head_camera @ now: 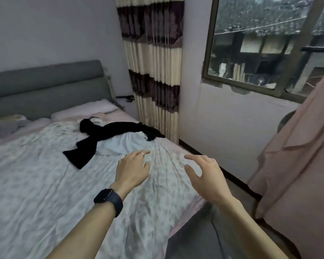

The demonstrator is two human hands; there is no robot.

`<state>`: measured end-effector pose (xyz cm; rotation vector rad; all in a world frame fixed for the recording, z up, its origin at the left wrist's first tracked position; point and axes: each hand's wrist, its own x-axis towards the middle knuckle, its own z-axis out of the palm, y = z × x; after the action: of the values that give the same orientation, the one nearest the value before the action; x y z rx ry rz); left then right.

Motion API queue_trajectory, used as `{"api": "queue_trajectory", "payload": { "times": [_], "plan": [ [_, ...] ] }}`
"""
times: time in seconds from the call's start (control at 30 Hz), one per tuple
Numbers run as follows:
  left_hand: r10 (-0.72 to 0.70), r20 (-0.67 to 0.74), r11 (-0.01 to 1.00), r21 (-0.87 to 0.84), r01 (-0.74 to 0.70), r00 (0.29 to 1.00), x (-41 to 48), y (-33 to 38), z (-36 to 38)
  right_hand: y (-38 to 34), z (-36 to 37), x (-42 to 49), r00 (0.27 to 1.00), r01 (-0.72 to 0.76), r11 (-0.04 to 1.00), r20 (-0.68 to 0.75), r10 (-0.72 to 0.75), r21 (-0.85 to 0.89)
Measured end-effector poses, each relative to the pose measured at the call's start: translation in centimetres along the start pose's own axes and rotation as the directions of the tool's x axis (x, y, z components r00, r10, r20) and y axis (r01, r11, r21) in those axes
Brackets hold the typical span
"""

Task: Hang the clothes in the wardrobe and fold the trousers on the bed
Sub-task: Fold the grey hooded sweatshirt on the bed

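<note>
Black trousers (101,136) lie twisted across the far right part of the bed (36,174), partly over a pale white garment (125,143). My left hand (134,168), with a ring and a dark watch on the wrist, reaches out over the patterned cover with relaxed fingers, a little short of the white garment. My right hand (206,173) hovers to its right near the bed's edge, fingers spread and holding nothing. A pink garment (303,165) hangs at the right side of the view.
A grey headboard (45,86) and pillows (86,109) stand at the far end. A striped curtain (155,71) hangs in the corner beside a window (269,43). A narrow strip of floor (238,186) runs between bed and wall.
</note>
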<state>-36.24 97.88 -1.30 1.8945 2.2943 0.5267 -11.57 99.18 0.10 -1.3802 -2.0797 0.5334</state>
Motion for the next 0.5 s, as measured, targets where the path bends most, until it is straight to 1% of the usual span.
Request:
{"api": "queue_trajectory", "payload": {
  "times": [0.13, 0.3, 0.5],
  "plan": [
    [-0.181, -0.003, 0.983, 0.021, 0.181, 0.984, 3.6, 0.7, 2.1, 4.5, 0.2, 6.9, 0.985, 0.096, 0.995, 0.147, -0.090, -0.031],
    [-0.349, 0.014, 0.936, 0.064, 0.347, 0.937, 8.1, 0.1, 4.2, 7.9, 1.8, 15.6, 0.953, 0.151, 0.988, 0.262, -0.152, 0.026],
    [-0.422, 0.039, 0.905, 0.082, 0.418, 0.906, 15.1, -2.3, 7.6, 10.6, 6.4, 24.8, 0.925, 0.172, 0.984, 0.336, -0.176, 0.041]
  ]
}}
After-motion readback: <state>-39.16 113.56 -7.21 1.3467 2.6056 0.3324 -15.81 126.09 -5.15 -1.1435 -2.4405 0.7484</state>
